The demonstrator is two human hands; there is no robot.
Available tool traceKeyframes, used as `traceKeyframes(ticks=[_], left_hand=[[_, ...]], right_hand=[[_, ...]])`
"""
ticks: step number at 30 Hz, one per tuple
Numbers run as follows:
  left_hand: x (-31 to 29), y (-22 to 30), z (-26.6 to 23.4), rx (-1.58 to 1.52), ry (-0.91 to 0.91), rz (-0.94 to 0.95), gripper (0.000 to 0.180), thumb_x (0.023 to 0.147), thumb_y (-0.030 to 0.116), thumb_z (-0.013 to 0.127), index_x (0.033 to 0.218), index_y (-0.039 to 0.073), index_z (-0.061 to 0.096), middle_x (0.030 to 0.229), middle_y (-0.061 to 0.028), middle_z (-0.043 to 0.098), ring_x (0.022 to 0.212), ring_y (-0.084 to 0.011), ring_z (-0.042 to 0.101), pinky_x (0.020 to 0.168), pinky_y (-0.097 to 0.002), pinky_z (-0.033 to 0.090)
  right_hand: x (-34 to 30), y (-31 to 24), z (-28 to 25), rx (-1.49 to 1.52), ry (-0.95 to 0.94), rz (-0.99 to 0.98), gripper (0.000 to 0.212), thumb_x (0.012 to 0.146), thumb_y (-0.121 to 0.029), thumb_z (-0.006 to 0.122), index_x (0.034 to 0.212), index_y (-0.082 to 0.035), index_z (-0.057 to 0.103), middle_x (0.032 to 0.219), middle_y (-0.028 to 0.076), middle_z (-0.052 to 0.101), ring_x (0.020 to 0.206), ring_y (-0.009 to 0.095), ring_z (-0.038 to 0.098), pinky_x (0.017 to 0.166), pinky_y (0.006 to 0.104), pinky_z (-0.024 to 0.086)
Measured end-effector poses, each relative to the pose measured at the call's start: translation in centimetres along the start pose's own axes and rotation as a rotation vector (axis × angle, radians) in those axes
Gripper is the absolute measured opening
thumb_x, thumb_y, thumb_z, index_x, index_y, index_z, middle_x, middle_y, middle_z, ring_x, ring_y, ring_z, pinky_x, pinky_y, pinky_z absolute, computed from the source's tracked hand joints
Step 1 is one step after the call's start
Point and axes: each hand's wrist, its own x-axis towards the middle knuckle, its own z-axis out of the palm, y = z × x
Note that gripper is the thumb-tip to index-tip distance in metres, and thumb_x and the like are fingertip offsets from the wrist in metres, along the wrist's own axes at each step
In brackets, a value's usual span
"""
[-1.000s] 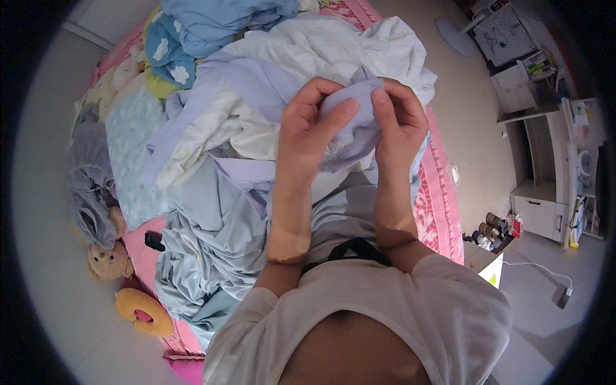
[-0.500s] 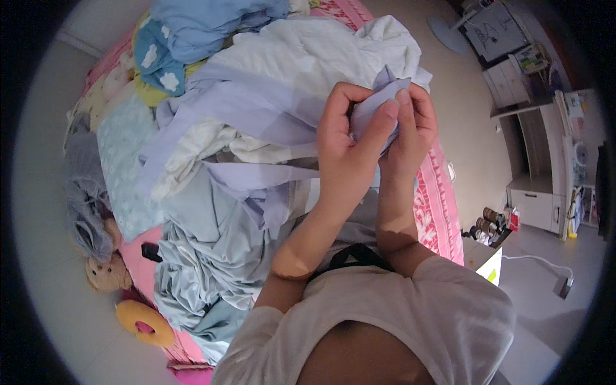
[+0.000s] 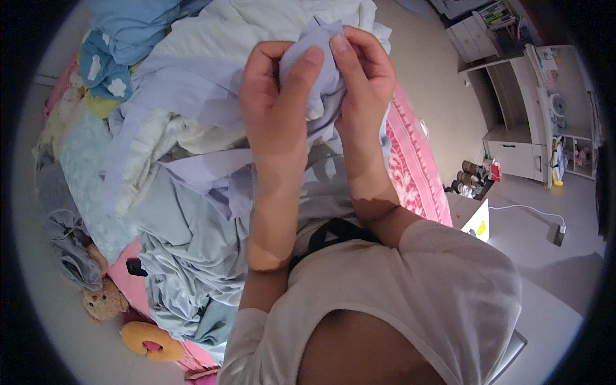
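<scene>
Both of my hands grip a bunched corner of lavender cloth (image 3: 326,80) above the far right part of the bed. My left hand (image 3: 273,96) curls round its left side, thumb pressed on top. On the other side, my right hand (image 3: 369,80) pinches the cloth between thumb and bent fingers, and a pointed tip sticks up between the hands. More of the lavender cloth spreads to the left, over and beside a rumpled white quilt (image 3: 215,32). What lies inside the gripped bunch is hidden.
Crumpled grey-green bedding (image 3: 192,250) covers the near left of the bed. A pale blue pillow (image 3: 86,186), a teddy bear (image 3: 104,301) and a yellow-orange ring cushion (image 3: 151,341) line the left side. White cabinets (image 3: 513,154) stand at the right, with a cable (image 3: 526,207) on the floor.
The view has shifted, so the bed and room sit further left and higher. My hands have moved left over the bed, still gripping the lavender cloth.
</scene>
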Motion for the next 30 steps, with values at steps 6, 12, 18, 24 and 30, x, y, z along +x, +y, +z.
traceKeyframes(ticks=[6, 12, 18, 24, 30], left_hand=[[0.5, 0.3, -1.9, 0.064, -0.073, -0.044, 0.014, 0.079, 0.009, 0.062, 0.089, 0.0, 0.056, 0.079, 0.0002, 0.056, 0.071, -0.0053, 0.048, 0.064, -0.0182, 0.037], [0.9, 0.7, -3.3, 0.105, -0.08, -0.073, 0.014, 0.08, 0.01, 0.062, 0.088, -0.001, 0.058, 0.078, 0.0021, 0.056, 0.071, -0.0037, 0.048, 0.063, -0.017, 0.037], [0.9, 0.6, -3.7, 0.137, -0.102, -0.077, 0.014, 0.08, 0.01, 0.062, 0.088, -0.001, 0.058, 0.079, 0.0011, 0.057, 0.072, -0.0041, 0.048, 0.066, -0.0173, 0.038], [0.8, 0.8, -3.8, 0.245, -0.155, 0.035, 0.014, 0.077, 0.007, 0.064, 0.087, 0.0, 0.056, 0.08, -0.0012, 0.056, 0.072, -0.0085, 0.05, 0.066, -0.0199, 0.039], [0.8, 0.1, -3.9, 0.613, -0.232, 0.48, 0.017, 0.073, 0.004, 0.065, 0.085, 0.001, 0.053, 0.083, -0.008, 0.054, 0.073, -0.0217, 0.054, 0.064, -0.0275, 0.042]], right_hand=[[0.0, 0.1, -0.1, -0.074, -0.016, -0.018, 0.015, 0.079, 0.0, 0.063, 0.094, 0.002, 0.06, 0.077, -0.001, 0.058, 0.067, 0.003, 0.05, 0.059, 0.0154, 0.039], [-0.5, -0.2, 0.5, -0.094, -0.047, -0.016, 0.015, 0.078, 0.002, 0.063, 0.093, 0.003, 0.06, 0.08, 0.001, 0.059, 0.07, 0.004, 0.051, 0.062, 0.0162, 0.041], [-0.2, -0.2, 0.3, -0.121, -0.087, -0.037, 0.014, 0.078, 0.001, 0.063, 0.092, 0.003, 0.06, 0.079, 0.0, 0.059, 0.069, 0.004, 0.05, 0.061, 0.0163, 0.039], [-0.2, 0.0, 0.4, -0.16, -0.088, -0.07, 0.014, 0.078, -0.001, 0.064, 0.092, 0.002, 0.06, 0.077, -0.001, 0.057, 0.065, 0.003, 0.046, 0.056, 0.0155, 0.035], [0.3, -0.2, 0.2, -0.077, -0.122, -0.025, 0.023, 0.079, 0.0, 0.061, 0.102, 0.001, 0.057, 0.095, 0.004, 0.06, 0.081, 0.007, 0.053, 0.07, 0.0178, 0.042]])
